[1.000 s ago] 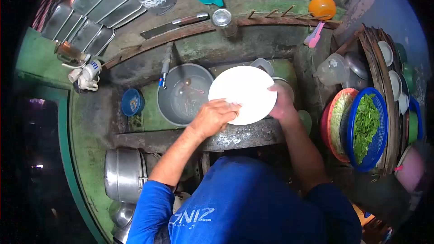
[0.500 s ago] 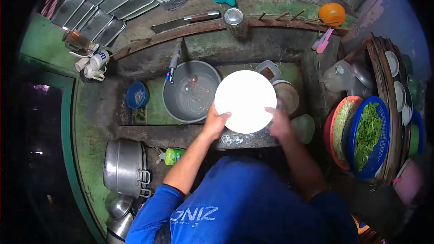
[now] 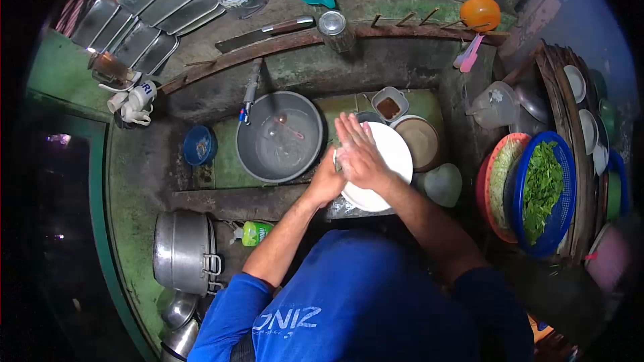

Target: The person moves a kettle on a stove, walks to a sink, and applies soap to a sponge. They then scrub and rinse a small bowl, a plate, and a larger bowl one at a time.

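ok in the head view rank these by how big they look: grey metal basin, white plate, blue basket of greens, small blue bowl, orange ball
1. Grey metal basin and blue basket of greens: look about alike; fisheye edge distortion makes ranking unsure.
2. White plate: partly covered by both hands.
3. Small blue bowl and orange ball: similar, too close to rank.

White lettering reading "ZINC", mirrored and upside down from this view, stands on the back of the person's blue shirt point(image 3: 349, 295). No other text is legible.

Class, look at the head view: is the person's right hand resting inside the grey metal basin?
No, the right hand lies flat on the white plate, beside the grey metal basin.
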A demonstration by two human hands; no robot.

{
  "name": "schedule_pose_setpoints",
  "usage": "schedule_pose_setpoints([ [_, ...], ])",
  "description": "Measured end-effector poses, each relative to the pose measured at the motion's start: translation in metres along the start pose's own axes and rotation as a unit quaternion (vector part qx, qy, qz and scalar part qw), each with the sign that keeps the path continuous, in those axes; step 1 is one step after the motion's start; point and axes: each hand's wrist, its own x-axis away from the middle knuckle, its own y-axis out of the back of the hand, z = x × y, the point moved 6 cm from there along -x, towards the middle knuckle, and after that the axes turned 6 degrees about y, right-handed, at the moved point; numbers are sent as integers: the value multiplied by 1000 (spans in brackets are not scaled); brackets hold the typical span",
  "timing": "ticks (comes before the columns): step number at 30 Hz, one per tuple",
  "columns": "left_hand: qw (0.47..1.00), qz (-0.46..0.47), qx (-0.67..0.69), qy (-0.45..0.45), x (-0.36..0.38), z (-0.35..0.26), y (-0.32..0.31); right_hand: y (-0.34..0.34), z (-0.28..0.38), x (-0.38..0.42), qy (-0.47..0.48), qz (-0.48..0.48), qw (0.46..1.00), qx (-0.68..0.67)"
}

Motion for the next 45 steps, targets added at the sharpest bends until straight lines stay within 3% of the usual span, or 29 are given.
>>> schedule_pose_setpoints([
  [1,994,42,96,14,10,-7,-4,5,-8,-5,10,16,998,65],
  [3,989,28,132,59,19,-9,-3,21,-44,-2,-114,-5,980,165],
  [5,992,30,115,32,12,-11,1,14,-41,8,-91,-65,990,87],
  [8,995,34,96,8,8,-2,0,-5,14,13,105,42,993,-32],
  [11,987,54,134,71,17,-1,0,5,-20,8,-10,8,995,94],
  [13,999,2,36,-21,18,-12,6,5,-43,22,-95,-54,982,152],
  [15,998,4,54,-19,12,0,6,-24,-29,44,-58,-69,995,49],
  [17,994,-59,87,-16,10,17,11,-32,11,48,15,60,995,-84],
  [18,991,-59,101,58,12,28,14,-27,14,43,35,82,995,-38],
  [19,984,-62,170,-9,15,27,15,-25,12,39,53,104,993,5],
  [20,987,-96,128,-18,20,31,21,-22,-8,35,-32,29,999,24],
  [21,987,-132,88,-29,23,26,26,-30,-23,39,-85,37,992,87],
  [23,963,-151,224,-21,20,41,26,-45,-34,52,-139,50,978,148],
  [25,963,-157,219,28,25,50,22,-53,-3,64,-17,85,996,-21],
  [27,968,-127,194,96,35,60,11,-40,-13,57,15,87,996,3],
  [28,975,-145,154,70,40,69,5,-42,-37,55,1,89,996,31],
  [29,963,-149,194,113,47,73,-4,-54,-75,54,-51,130,988,57],
  [31,938,-160,248,182,54,121,-13,-64,-137,52,-48,143,982,116],
  [33,925,-182,251,220,60,152,-18,-27,-187,44,-224,194,952,75],
  [34,929,-182,233,222,62,163,-20,-20,-230,52,-256,173,948,83],
  [36,929,-190,218,231,69,193,-22,-24,-341,99,-291,227,910,191],
  [38,927,-186,208,252,72,224,-22,-10,-388,130,-360,252,844,308],
  [41,922,-218,169,270,77,210,-28,23,-384,156,-542,199,787,217],
  [42,922,-239,129,277,77,206,-26,19,-391,155,-538,204,789,214],
  [43,919,-246,128,282,78,212,-23,9,-397,159,-544,270,769,200],
  [44,938,-218,-22,270,76,214,-16,0,-402,163,-546,335,745,186],
  [45,934,-183,-172,254,75,213,-12,-2,-404,163,-540,342,747,181],
])
